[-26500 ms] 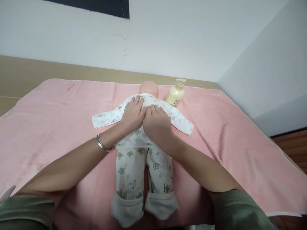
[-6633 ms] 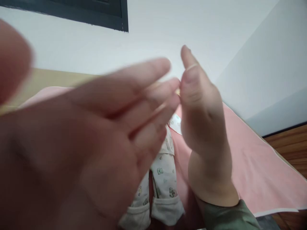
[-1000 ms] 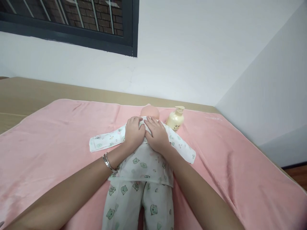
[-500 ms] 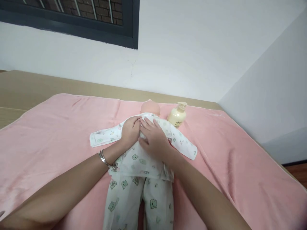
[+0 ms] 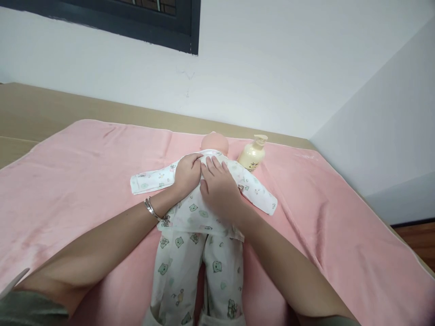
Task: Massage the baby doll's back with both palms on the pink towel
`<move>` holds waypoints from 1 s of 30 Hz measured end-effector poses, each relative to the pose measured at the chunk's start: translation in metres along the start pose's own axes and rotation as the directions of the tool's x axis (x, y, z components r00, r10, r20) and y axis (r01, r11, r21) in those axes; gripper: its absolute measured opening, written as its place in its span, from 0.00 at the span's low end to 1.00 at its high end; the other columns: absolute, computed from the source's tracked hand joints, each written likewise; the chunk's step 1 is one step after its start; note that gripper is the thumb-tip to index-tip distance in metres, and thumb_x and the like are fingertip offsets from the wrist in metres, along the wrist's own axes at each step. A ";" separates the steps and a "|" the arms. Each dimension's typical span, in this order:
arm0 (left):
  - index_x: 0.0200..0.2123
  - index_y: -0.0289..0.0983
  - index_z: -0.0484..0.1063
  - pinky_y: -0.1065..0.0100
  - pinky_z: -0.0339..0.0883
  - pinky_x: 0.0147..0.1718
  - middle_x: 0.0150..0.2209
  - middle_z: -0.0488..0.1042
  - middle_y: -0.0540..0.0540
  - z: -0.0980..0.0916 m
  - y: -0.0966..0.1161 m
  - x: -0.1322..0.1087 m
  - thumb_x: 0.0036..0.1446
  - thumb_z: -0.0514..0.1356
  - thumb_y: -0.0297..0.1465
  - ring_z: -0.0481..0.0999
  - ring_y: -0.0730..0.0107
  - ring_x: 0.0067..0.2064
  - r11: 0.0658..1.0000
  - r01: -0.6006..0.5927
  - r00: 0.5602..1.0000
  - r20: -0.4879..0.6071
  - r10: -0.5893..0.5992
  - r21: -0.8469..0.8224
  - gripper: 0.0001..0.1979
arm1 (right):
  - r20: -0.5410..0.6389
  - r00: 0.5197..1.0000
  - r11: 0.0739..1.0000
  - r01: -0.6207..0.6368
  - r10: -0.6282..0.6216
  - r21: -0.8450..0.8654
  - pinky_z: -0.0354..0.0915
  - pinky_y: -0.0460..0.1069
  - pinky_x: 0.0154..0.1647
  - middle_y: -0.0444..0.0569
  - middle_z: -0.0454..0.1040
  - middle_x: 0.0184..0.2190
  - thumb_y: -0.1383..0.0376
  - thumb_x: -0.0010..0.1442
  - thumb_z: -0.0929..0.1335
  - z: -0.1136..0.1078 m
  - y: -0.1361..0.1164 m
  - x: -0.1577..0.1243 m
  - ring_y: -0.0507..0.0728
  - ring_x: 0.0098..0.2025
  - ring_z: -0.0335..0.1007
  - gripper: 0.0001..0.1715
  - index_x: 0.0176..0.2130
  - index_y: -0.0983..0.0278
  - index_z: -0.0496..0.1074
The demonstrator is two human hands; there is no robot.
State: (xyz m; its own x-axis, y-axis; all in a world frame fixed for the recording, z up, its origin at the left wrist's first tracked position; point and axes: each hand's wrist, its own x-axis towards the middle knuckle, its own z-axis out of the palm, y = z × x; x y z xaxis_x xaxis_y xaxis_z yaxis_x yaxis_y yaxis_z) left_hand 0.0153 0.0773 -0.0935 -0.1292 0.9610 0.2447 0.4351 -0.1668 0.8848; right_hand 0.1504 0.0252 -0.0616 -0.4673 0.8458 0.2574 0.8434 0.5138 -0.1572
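Doll [image 5: 199, 216] lies under the right hand [image 5: 220, 186], spread flat, and left hand [image 5: 188, 173], closure unclear.

Pale yellow pump bottle [image 5: 252, 155], dark print low on front, standing on pink blanket [image 5: 340, 203] near its far edge, right of centre. Blanket has creases, pale border. Beige table [image 5: 50, 103] shows under it along far side, back against white wall [image 5: 254, 68]. Faint marks on wall below dark-framed window [image 5: 163, 34], top left, cut off. Second wall [image 5: 390, 117] at right, reddish-brown wood [image 5: 414, 240] low at right edge
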 end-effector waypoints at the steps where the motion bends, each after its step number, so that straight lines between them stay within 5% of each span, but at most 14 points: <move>1: 0.48 0.35 0.80 0.57 0.70 0.62 0.52 0.82 0.42 -0.001 0.001 0.000 0.61 0.49 0.30 0.79 0.59 0.55 1.000 -0.007 1.000 0.011 0.007 0.015 0.22 | 0.063 0.998 0.998 0.013 -0.016 0.053 0.45 0.68 0.79 0.59 0.57 0.73 0.64 0.71 0.58 -0.003 0.009 0.006 0.66 0.79 0.44 0.33 0.70 0.70 0.61; 4: 0.49 0.34 0.80 0.56 0.69 0.63 0.52 0.82 0.41 -0.001 0.002 0.000 0.61 0.48 0.30 0.78 0.58 0.56 0.997 -0.030 0.999 0.013 0.029 0.067 0.23 | 0.142 0.986 0.984 -0.107 0.087 0.144 0.43 0.69 0.79 0.56 0.50 0.76 0.55 0.71 0.59 -0.012 0.032 0.022 0.66 0.79 0.41 0.38 0.73 0.68 0.56; 8: 0.49 0.35 0.80 0.57 0.68 0.64 0.54 0.81 0.42 0.000 0.001 0.002 0.61 0.49 0.30 0.78 0.59 0.58 0.997 -0.036 0.999 0.002 0.036 0.070 0.22 | 0.049 0.948 0.948 -0.315 0.313 0.042 0.47 0.68 0.78 0.69 0.53 0.74 0.56 0.72 0.58 -0.007 0.024 0.017 0.71 0.77 0.48 0.41 0.72 0.79 0.53; 12: 0.49 0.35 0.80 0.58 0.68 0.64 0.54 0.81 0.42 0.000 0.001 0.001 0.60 0.49 0.29 0.78 0.59 0.58 0.999 -0.002 1.000 0.002 0.002 0.032 0.22 | -0.058 0.982 0.979 -0.183 0.178 -0.088 0.49 0.68 0.77 0.73 0.55 0.72 0.63 0.72 0.55 0.003 -0.009 -0.003 0.73 0.76 0.49 0.36 0.71 0.81 0.57; 17: 0.50 0.33 0.79 0.56 0.69 0.63 0.53 0.81 0.40 -0.002 0.003 -0.001 0.60 0.48 0.28 0.78 0.58 0.56 0.999 -0.001 1.000 0.029 0.000 0.033 0.24 | 0.108 0.993 0.997 0.037 -0.044 0.061 0.40 0.67 0.80 0.57 0.56 0.74 0.64 0.70 0.58 -0.005 0.006 0.007 0.66 0.79 0.43 0.34 0.71 0.71 0.60; 22: 0.52 0.32 0.79 0.55 0.67 0.64 0.55 0.80 0.38 -0.001 0.003 0.002 0.62 0.47 0.29 0.77 0.56 0.58 0.995 -0.034 0.999 0.030 0.031 0.099 0.24 | 0.114 0.983 0.968 -0.161 0.141 0.192 0.39 0.67 0.80 0.55 0.47 0.77 0.54 0.72 0.58 -0.007 0.042 0.023 0.65 0.80 0.38 0.38 0.74 0.67 0.54; 26: 0.55 0.29 0.75 0.51 0.65 0.67 0.57 0.78 0.34 -0.001 0.010 0.000 0.63 0.46 0.29 0.75 0.51 0.61 0.963 -0.070 0.995 0.085 0.050 0.258 0.24 | 0.098 0.951 0.943 -0.304 0.292 0.138 0.40 0.66 0.80 0.65 0.44 0.77 0.53 0.71 0.58 -0.004 0.040 0.022 0.68 0.80 0.37 0.44 0.74 0.77 0.49; 30: 0.50 0.27 0.74 0.46 0.66 0.63 0.51 0.77 0.29 0.000 0.021 -0.015 0.65 0.46 0.29 0.74 0.46 0.58 0.852 -0.243 0.968 0.177 0.179 0.464 0.21 | 0.112 0.943 0.944 -0.322 0.312 0.079 0.43 0.65 0.79 0.68 0.47 0.76 0.53 0.72 0.58 -0.008 0.035 0.021 0.71 0.79 0.41 0.44 0.73 0.79 0.49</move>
State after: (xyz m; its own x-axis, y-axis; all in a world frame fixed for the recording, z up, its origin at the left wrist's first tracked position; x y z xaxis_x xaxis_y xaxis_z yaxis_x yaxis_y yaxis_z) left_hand 0.0262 0.0595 -0.0788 0.1108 0.9391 0.3253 0.8155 -0.2730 0.5103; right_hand 0.1718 0.0594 -0.0543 -0.2072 0.9744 0.0867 0.9250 0.2240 -0.3068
